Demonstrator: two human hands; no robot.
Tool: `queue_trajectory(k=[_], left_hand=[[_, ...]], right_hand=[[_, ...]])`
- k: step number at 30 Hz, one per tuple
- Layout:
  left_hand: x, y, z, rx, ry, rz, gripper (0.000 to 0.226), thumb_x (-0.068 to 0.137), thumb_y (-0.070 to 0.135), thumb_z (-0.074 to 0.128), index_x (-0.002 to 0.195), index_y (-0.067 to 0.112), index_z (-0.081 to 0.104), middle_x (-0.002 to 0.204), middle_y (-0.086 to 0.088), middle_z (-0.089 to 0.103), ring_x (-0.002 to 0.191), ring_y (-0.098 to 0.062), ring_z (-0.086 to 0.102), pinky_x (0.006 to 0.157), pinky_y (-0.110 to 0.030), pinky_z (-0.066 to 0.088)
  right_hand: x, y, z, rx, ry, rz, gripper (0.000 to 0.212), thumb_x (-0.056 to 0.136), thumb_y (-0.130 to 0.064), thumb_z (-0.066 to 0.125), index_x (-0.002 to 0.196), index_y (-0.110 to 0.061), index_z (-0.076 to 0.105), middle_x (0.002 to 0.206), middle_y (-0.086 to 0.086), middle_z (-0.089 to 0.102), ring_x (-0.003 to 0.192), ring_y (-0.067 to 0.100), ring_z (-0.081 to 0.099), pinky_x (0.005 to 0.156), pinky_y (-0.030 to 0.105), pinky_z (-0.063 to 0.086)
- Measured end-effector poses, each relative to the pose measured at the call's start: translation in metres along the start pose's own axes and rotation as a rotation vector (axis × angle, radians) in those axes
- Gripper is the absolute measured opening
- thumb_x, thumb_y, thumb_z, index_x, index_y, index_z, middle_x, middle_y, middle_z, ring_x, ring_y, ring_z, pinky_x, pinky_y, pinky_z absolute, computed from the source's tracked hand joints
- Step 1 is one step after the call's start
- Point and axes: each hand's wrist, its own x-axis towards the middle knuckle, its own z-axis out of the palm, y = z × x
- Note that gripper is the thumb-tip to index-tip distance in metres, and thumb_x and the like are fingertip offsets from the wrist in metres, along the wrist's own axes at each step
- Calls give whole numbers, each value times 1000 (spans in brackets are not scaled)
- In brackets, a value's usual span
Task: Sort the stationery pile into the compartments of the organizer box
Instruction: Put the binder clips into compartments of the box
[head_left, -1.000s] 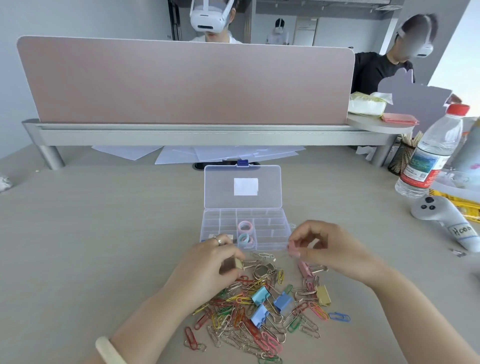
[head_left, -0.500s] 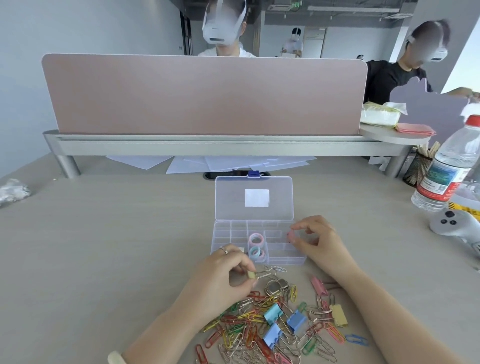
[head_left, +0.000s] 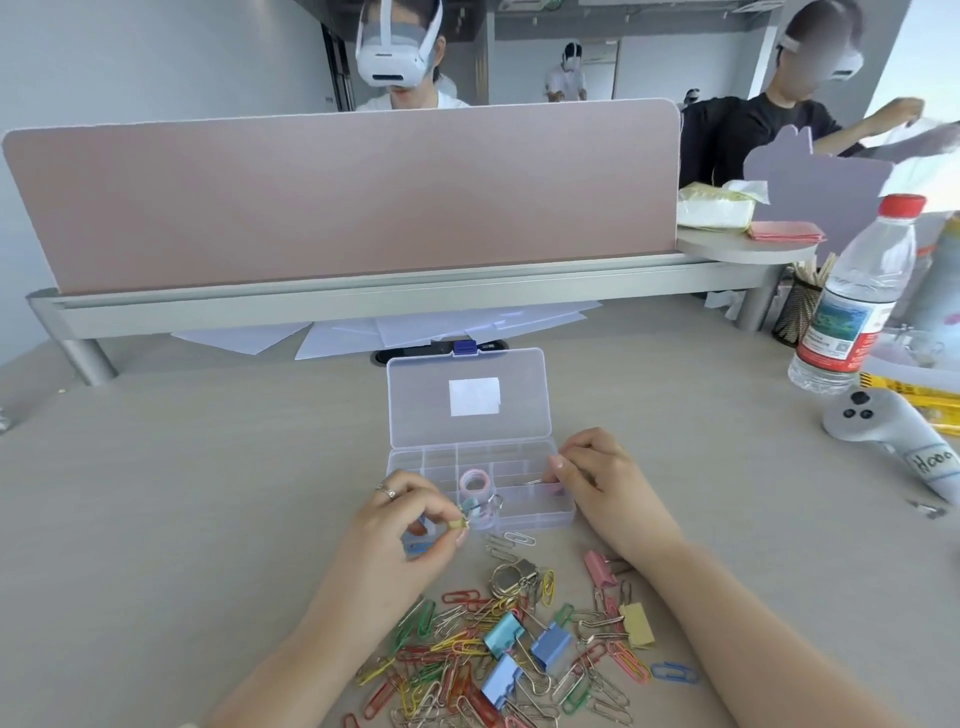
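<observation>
While left grip (head_left: 410, 525) pinches yellow clip (head_left: 459, 524) beside organizer (head_left: 540, 520), right grip's (head_left: 602, 475) hold is unclear

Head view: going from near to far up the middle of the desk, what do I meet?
Paper-clip pile → organizer box → open lid → white paper sheets → pink divider panel.

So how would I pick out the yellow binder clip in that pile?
Find the clear organizer box mid-desk; the pile of clips lies just in front of it. At the pile's right edge, beside the right forearm, lies the yellow binder clip: the other binder clips there are blue or pink.
</observation>
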Motion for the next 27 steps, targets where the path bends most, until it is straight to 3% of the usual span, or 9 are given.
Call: queue_trajectory(k=[2,6,10,14,17,20,27], left_hand=[[12,5,1,25,-5,-15,13,74,12,72,71,23,65,83,14,53,78,-4,54,66,-8,41],[47,10,18,109,-78,-18,6,76,13,68,73,19,66,82,12,51,69,-2,54,64,-11,40],[72,9,38,165,-141,-22,4,79,14,65,77,14,68,85,5,51,73,-5,54,69,-21,43],[77,3,41,216,-211,5,5,80,15,66,82,14,70,88,5,49,80,-12,54,61,-4,31],[75,0,39,234,-206,47,5,79,15,67,81,15,72,86,5,50,80,-10,50,59,-4,29],[74,-1,35,267,-202,109,6,78,16,68,81,15,73,88,0,59,86,-9,45,65,-5,26],[68,-3,33,328,-169,258,8,78,14,67,80,20,73,84,4,67,82,-13,47,68,-19,32]], right_hand=[[-1,-2,0,51,0,10,28,91,-24,52,77,-9,70,95,1,52,94,13,52,79,0,31],[1,-4,-5,226,35,80,25,93,-24,49,75,-14,65,92,0,55,81,-2,54,74,3,34],[4,1,-8,296,58,164,23,94,-28,45,86,-20,65,95,1,57,91,14,56,79,17,38],[5,2,-7,322,59,167,24,95,-27,45,81,-23,63,88,-5,59,91,13,55,78,16,39],[6,3,-6,328,61,173,25,95,-28,45,79,-22,63,85,-5,61,89,14,56,80,26,41],[7,3,-5,329,56,173,28,95,-29,44,82,-15,65,86,-2,63,88,15,57,79,26,42],[6,5,-6,308,60,191,28,94,-29,44,81,-15,65,82,0,63,85,17,58,79,29,43]])
